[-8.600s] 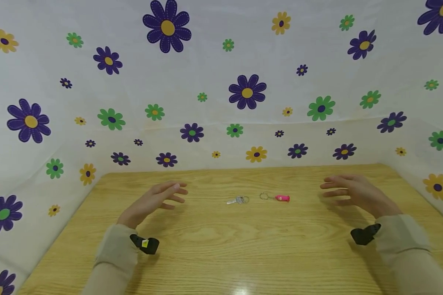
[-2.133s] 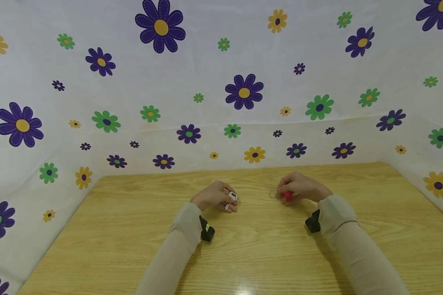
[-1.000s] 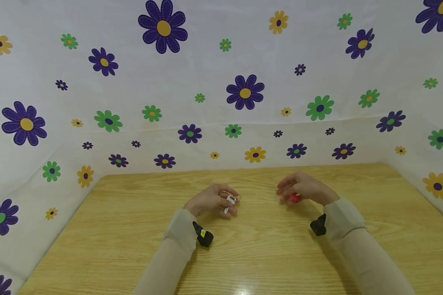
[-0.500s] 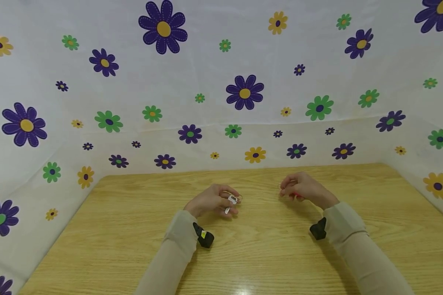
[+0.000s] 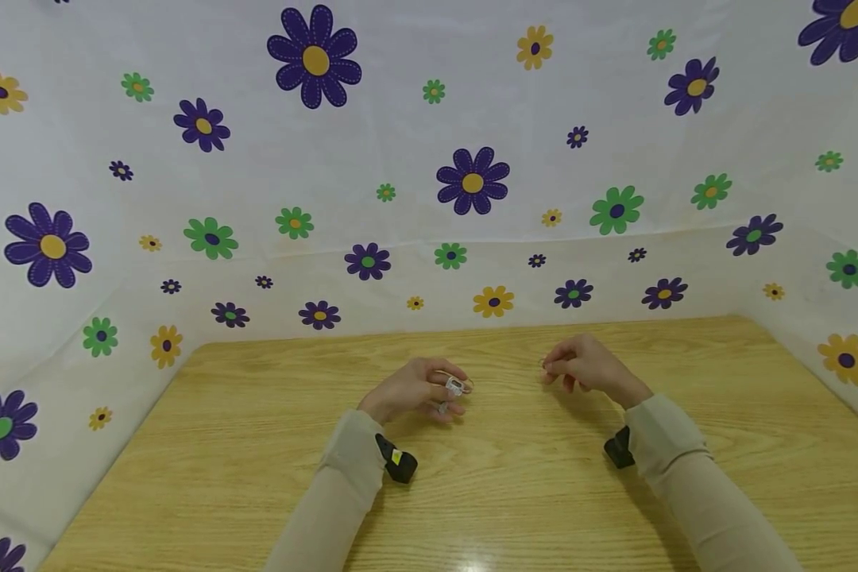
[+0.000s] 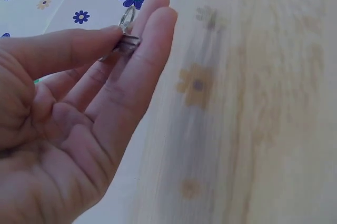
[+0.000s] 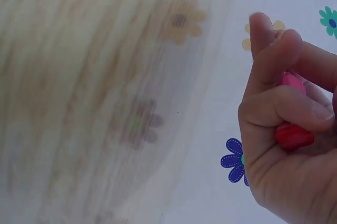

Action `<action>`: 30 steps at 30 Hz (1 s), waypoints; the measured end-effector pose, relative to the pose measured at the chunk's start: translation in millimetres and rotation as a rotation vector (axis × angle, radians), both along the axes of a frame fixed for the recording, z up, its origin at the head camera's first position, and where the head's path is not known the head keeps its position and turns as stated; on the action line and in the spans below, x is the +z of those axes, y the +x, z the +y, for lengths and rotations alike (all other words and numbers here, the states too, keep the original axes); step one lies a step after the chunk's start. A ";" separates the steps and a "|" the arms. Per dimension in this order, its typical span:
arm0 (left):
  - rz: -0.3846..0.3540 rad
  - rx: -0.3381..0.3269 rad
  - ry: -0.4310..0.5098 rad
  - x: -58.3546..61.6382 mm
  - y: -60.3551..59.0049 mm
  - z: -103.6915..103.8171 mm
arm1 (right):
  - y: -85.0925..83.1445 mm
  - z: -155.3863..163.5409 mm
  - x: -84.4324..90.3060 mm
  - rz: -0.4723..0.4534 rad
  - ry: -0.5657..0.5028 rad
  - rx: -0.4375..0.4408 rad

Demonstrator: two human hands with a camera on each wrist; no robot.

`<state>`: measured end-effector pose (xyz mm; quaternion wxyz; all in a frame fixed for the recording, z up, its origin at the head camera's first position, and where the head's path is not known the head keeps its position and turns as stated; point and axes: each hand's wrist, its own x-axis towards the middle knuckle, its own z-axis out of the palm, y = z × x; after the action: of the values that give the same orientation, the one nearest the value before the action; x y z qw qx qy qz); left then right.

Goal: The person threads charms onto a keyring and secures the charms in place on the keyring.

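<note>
My left hand pinches a silver key between thumb and fingers, close over the table. In the left wrist view the key's split ring stands up beyond the fingertips. Across a gap to the right, my right hand has its fingers curled round a pink and red keychain, seen in the right wrist view between the fingers and palm. Its thumb and index finger press together at the tips, where a thin ring edge shows. From the head view the keychain's body is hidden behind the hand.
A wood-grain table lies under both hands. White cloth printed with purple, green and yellow flowers rises at the back and both sides. Each wrist wears a black camera.
Key and keychain lay on the table at first; each hand has picked one up. Over the last second, the right fingers have curled over the keychain and the key has shifted slightly right.
</note>
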<state>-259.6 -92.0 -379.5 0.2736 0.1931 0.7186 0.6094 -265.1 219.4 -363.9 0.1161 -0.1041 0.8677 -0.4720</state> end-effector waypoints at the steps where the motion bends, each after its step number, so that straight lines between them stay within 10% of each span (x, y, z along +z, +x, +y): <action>1: 0.004 -0.002 0.002 0.0 0.1 0.0 | 0.0 -0.4 0.4 0.010 0.006 -0.002; 20: 0.008 0.000 0.013 -3.5 3.5 0.9 | 4.5 -11.6 0.2 0.168 0.050 0.158; 30: 0.010 -0.009 0.027 -3.1 5.5 3.6 | 11.4 -11.1 1.5 -0.060 -0.158 0.145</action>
<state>-254.1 -88.4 -382.6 0.2703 0.2029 0.7109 0.6168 -253.7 208.3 -362.4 0.1673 -0.1611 0.8141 -0.5322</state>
